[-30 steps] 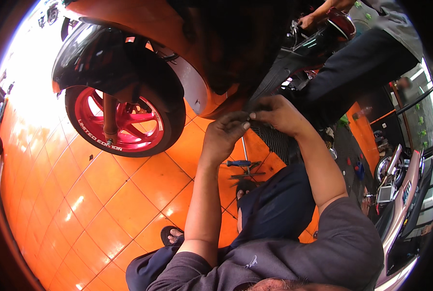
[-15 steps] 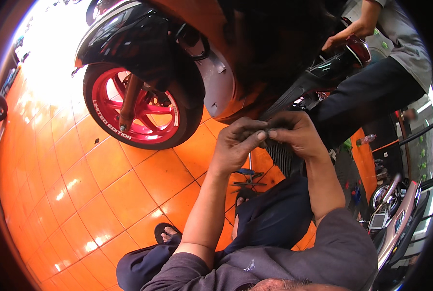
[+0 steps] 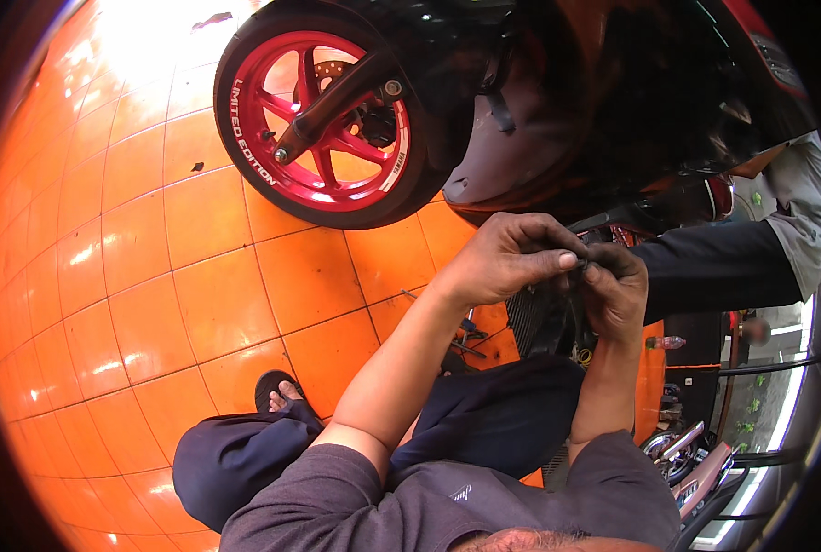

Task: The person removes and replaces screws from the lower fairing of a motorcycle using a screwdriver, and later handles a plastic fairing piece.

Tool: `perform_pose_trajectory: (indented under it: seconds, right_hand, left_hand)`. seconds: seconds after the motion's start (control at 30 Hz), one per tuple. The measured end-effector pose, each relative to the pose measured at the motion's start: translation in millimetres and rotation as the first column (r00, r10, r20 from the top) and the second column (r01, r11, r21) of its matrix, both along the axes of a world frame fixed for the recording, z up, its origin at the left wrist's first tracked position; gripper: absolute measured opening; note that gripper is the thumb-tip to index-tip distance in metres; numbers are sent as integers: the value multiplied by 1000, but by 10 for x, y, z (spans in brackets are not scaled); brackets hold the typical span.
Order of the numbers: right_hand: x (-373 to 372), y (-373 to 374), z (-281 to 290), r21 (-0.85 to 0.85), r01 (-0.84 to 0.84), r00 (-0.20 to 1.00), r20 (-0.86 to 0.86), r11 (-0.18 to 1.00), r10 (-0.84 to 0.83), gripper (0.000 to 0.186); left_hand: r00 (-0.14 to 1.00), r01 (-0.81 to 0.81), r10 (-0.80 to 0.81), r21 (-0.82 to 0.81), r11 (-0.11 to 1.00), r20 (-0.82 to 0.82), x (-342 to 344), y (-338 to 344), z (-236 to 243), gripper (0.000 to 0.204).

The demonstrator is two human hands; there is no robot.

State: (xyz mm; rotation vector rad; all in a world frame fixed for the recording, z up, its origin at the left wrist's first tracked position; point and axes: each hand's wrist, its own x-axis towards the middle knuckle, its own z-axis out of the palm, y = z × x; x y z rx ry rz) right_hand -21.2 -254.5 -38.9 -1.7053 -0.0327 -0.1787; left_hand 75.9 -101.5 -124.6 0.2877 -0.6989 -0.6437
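Observation:
My left hand (image 3: 513, 262) and my right hand (image 3: 620, 299) meet fingertip to fingertip in front of the motorbike's dark body panel (image 3: 539, 156). Thumb and fingers of both are pinched together around a small dark piece, too tiny and too covered to name. Dark grime coats the fingers. Beyond my left hand, apart from it, stands the motorbike's front wheel (image 3: 323, 189), with a red spoked rim and a black tyre.
Another person's dark trouser leg (image 3: 732, 262) is close beyond my right hand. Tools (image 3: 468, 333) lie on the orange tiled floor (image 3: 217, 299) below my left forearm. A plastic bottle (image 3: 666, 342) and a second motorbike (image 3: 705, 478) are at the right.
My view has shifted, so the red wheel appears farther right and higher. Both hands appear farther right in the picture, still pinched together at the fingertips.

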Motion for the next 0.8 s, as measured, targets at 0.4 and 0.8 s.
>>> perform_pose_trajectory:
  seconds: [0.4, 0.8]
  right_hand:
    - [125, 58, -31, -97, 125, 991, -25, 987, -128, 19]
    - [255, 38, -80, -476, 222, 973, 49, 851, -226, 14]
  left_hand:
    - [993, -97, 87, 135, 986, 81, 113, 21, -86, 19]
    - [943, -331, 307, 244, 912, 130, 101, -119, -214, 14]
